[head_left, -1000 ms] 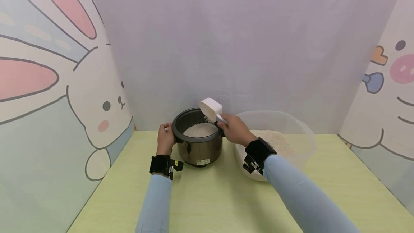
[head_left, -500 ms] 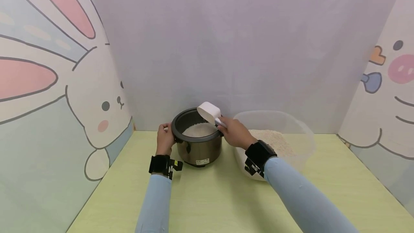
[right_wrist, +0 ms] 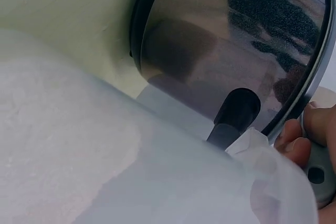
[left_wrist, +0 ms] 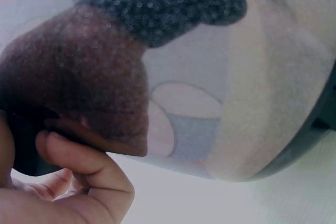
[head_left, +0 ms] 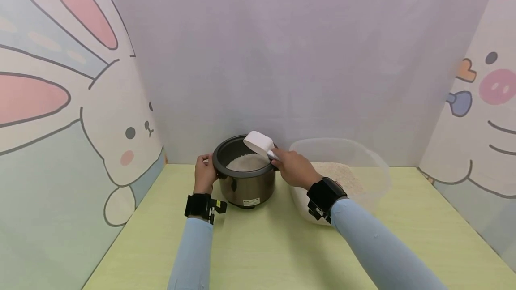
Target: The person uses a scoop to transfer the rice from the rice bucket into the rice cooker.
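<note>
A dark metallic rice cooker (head_left: 247, 189) stands lidless, with white rice (head_left: 247, 163) in its pot. My left hand (head_left: 205, 175) grips the cooker's left side; the left wrist view shows thumb and fingers curled round a black side handle (left_wrist: 27, 153). Over the right part of the pot, my right hand (head_left: 298, 168) holds a white measuring scoop (head_left: 258, 142) by its handle. The scoop's bowl is tipped down toward the rice, and its inside is mostly hidden. In the right wrist view, fingers wrap the scoop's grey handle (right_wrist: 318, 160) close to the cooker's rim.
To the cooker's right stands a large translucent tub (head_left: 384, 180) holding rice (head_left: 342, 177), partly behind my right forearm. Another black side handle (right_wrist: 240, 109) sticks out of the cooker toward the tub. A pale curtain (head_left: 298, 57) hangs behind; printed panels flank the green table (head_left: 258, 254).
The scoop has tipped further over and lowered slightly toward the pot. Grains falling from it a second ago no longer show. My left hand keeps its grip on the cooker.
</note>
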Motion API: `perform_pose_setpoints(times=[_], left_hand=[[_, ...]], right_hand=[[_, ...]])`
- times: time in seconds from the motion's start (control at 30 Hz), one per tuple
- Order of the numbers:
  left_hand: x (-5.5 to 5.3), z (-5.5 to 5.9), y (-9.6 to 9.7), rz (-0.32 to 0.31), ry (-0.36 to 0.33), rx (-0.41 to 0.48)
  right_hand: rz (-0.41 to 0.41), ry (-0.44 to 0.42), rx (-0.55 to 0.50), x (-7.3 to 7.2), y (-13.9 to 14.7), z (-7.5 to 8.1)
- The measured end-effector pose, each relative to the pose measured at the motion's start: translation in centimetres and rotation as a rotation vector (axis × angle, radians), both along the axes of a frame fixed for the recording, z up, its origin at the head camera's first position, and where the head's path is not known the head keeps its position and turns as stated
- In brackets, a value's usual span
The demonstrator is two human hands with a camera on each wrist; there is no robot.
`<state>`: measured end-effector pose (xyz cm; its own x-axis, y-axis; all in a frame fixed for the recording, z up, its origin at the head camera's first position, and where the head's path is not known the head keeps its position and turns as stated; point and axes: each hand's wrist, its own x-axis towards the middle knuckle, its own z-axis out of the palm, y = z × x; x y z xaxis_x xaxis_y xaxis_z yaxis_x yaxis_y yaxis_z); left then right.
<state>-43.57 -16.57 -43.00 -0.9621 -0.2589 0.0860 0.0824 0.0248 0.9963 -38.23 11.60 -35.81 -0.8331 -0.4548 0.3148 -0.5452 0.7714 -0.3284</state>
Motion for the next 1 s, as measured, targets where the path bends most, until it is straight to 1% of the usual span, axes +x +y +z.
perform_pose_setpoints(times=[0.07, 0.13, 0.23, 0.3, 0.4, 0.6, 0.73, 0.87, 1.0], left_hand=[[0.0, 0.0, 0.0, 0.001, 0.001, 0.001], [0.0, 0.0, 0.0, 0.000, 0.000, 0.005], [0.0, -0.1, -0.1, -0.003, -0.003, 0.010], [0.0, -0.1, -0.1, -0.004, -0.005, 0.013], [-0.1, -0.1, 0.0, -0.001, -0.006, 0.010], [-0.3, -0.2, -0.2, 0.009, 0.004, -0.017], [-0.3, -0.2, -0.4, 0.005, 0.005, -0.028], [-0.2, -0.1, -0.4, 0.003, -0.004, -0.027], [-0.2, -0.1, -0.2, 0.000, -0.015, -0.013]], right_hand=[[0.009, 0.010, -0.013, 0.1, 0.2, -0.1], [0.023, -0.002, -0.056, 0.2, 0.5, -0.2], [0.034, -0.063, -0.178, 0.3, 1.2, -0.4], [0.021, -0.117, -0.267, 0.5, 2.0, -0.4], [-0.015, -0.156, -0.354, 0.9, 3.5, -0.3], [-0.080, -0.173, -0.386, 1.5, 7.7, -0.4], [-0.148, -0.198, -0.391, 2.0, 10.0, -0.9], [-0.224, -0.227, -0.363, 2.3, 11.3, -1.4], [-0.288, -0.246, -0.319, 2.4, 11.6, -1.8]])
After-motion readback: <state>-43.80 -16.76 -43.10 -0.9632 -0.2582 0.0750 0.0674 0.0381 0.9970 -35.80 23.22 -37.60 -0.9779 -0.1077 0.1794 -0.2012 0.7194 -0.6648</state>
